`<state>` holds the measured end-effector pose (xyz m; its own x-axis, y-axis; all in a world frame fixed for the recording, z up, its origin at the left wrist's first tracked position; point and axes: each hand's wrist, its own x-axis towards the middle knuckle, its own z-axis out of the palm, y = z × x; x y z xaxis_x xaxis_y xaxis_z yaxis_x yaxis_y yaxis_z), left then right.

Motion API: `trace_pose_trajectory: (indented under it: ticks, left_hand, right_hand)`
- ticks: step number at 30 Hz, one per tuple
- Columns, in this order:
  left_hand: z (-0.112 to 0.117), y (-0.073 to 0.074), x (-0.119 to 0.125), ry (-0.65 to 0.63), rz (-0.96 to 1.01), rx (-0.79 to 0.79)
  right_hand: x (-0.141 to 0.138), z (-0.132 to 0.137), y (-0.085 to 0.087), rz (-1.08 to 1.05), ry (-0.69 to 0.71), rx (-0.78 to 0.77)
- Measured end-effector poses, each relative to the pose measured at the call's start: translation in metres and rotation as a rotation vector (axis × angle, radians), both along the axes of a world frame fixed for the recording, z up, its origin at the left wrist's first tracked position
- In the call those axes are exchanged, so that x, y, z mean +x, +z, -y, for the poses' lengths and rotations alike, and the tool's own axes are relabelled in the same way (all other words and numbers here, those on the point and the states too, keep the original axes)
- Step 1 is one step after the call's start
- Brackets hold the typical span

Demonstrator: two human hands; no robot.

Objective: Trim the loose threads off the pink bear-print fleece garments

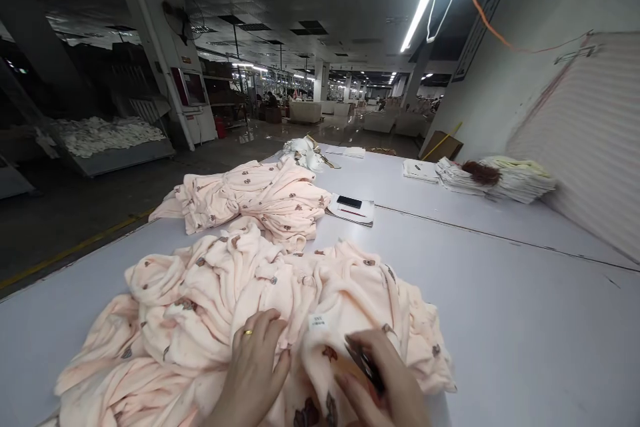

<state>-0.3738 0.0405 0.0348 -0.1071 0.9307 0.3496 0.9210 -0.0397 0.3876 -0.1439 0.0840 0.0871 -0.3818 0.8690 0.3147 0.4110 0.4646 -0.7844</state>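
One pale table [525, 320] is bearing a patterned peach fleece heap [215, 310], near side. Left hand [257, 363] is lying on it, fingers extended; right hand [393, 373] is gripping a dark tool [369, 368] near a white label [318, 322]. Apparently working fleece by label; next move is calling for steady fabric.

The plush fabric [210, 320], pale peach-pink with a soft nap, lies in a loose, rumpled heap on the near part of the tabletop [525, 333]. Small brown and greyish motifs are scattered over it. Deep folds and rolled ridges run through it, and its right edge slumps onto the bare surface. A small white label [318, 321] with dark print, too small to read, shows face up on the fabric, between the two hands and slightly beyond them. A small dark hand tool [369, 365] sits in the right hand [387, 380], slanted over the fabric, partly hidden by the fingers.
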Motion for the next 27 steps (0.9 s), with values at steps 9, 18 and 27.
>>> trace_pose_trajectory:
  ticks: [9, 18, 27]
  left_hand:
    - [0.008, 0.006, -0.002, 0.038, 0.472, 0.142]
    - [0.010, -0.005, -0.005, 0.016, 0.141, 0.396]
    - [0.009, 0.002, -0.011, -0.048, 0.208, 0.339]
  right_hand:
    - [-0.033, -0.016, 0.016, 0.487, 0.173, -0.165]
    - [-0.070, -0.020, 0.029, 0.367, 0.182, 0.021]
    - [-0.069, -0.017, 0.009, 0.284, 0.109, 0.064]
